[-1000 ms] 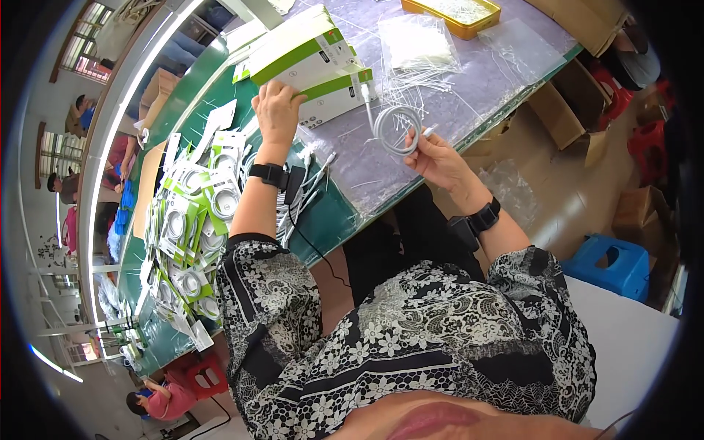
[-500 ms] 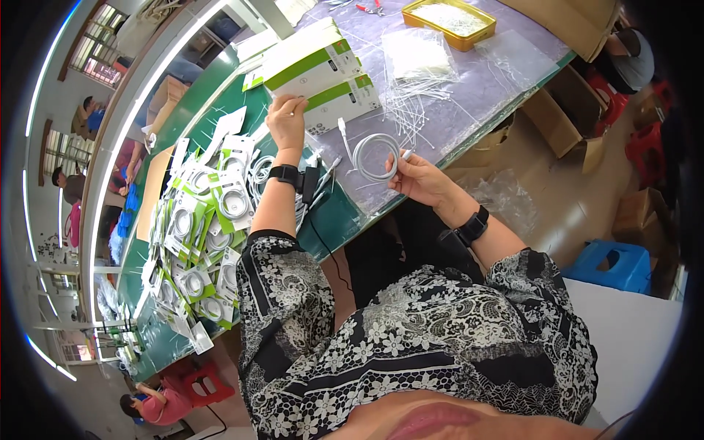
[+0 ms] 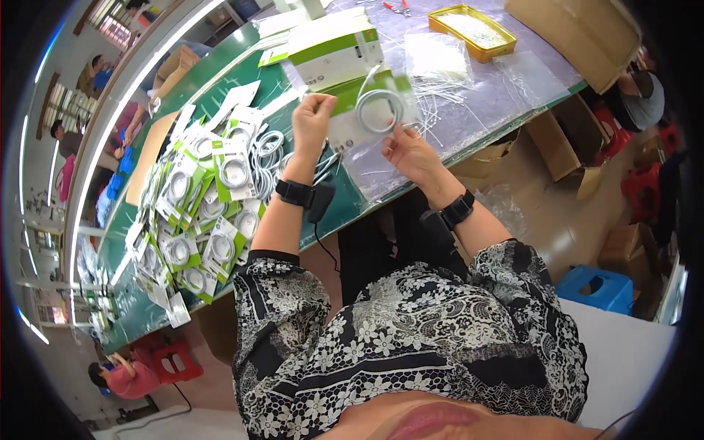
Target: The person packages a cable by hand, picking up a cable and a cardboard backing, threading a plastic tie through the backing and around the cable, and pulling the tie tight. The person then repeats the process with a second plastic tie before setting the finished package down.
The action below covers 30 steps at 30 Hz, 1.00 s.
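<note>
A coiled white cable (image 3: 361, 116) hangs from my right hand (image 3: 414, 152), pinched at its lower right side, with one end sticking up from the loop. Closed at the fingertips, my left hand (image 3: 312, 126) grips the left edge of a green-and-white packaging card (image 3: 345, 133). The card lies behind the coil, which covers its middle; its right edge is blurred. Just beyond stands a stack of similar cards (image 3: 334, 60). To the left of my left hand, a heap of carded cable coils (image 3: 233, 174) spreads over the green table, with loose cable coils (image 3: 268, 150) beside it.
White cable ties (image 3: 433, 99) lie near a clear bag (image 3: 440, 59) of ties. A yellow tray (image 3: 480, 51) and red-handled pliers (image 3: 396, 9) are farther back. Cardboard boxes (image 3: 557, 139) and a blue stool (image 3: 595, 288) stand on the right. Other people work at the far left.
My left hand has drawn a card away from the stack toward me. My right hand has brought the cable coil up in front of that card. The view has shifted slightly.
</note>
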Motion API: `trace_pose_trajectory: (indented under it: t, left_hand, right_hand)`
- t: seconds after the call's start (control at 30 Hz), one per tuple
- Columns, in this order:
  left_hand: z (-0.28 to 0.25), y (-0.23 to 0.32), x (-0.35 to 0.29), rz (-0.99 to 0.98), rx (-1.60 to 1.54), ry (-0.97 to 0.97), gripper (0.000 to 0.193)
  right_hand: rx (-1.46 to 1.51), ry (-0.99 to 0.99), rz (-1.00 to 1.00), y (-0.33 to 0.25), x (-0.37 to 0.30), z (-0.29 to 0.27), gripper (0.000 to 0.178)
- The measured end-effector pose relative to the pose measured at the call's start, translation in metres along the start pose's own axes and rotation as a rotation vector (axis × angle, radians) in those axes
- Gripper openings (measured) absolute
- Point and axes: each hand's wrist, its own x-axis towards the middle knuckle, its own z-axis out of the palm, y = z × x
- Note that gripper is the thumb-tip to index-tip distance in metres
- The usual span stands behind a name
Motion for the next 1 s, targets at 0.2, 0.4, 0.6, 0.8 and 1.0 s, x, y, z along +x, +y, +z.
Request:
trace_pose_trajectory:
  t: [0.2, 0.4, 0.6, 0.8, 1.0]
  left_hand:
    - [0.017, 0.012, -0.085, -0.396, -1.022, -0.206, 0.042]
    - [0.037, 0.025, -0.144, -0.338, -0.541, -0.126, 0.037]
    - [0.038, 0.021, -0.154, -0.371, -0.575, 0.148, 0.033]
    - [0.031, 0.034, -0.146, -0.462, -0.743, 0.222, 0.031]
    - [0.031, 0.032, -0.155, -0.505, -0.744, 0.133, 0.032]
  right_hand:
    - [0.108, 0.025, -0.021, 0.005, -0.011, 0.006, 0.016]
    - [-0.113, 0.093, 0.036, 0.025, -0.04, 0.024, 0.019]
    - [-0.416, 0.168, 0.046, 0.04, -0.052, 0.026, 0.028]
    - [-1.447, 0.295, -0.833, 0.017, -0.046, 0.051, 0.043]
    - [-2.075, -0.298, -0.895, -0.013, -0.046, 0.044, 0.036]
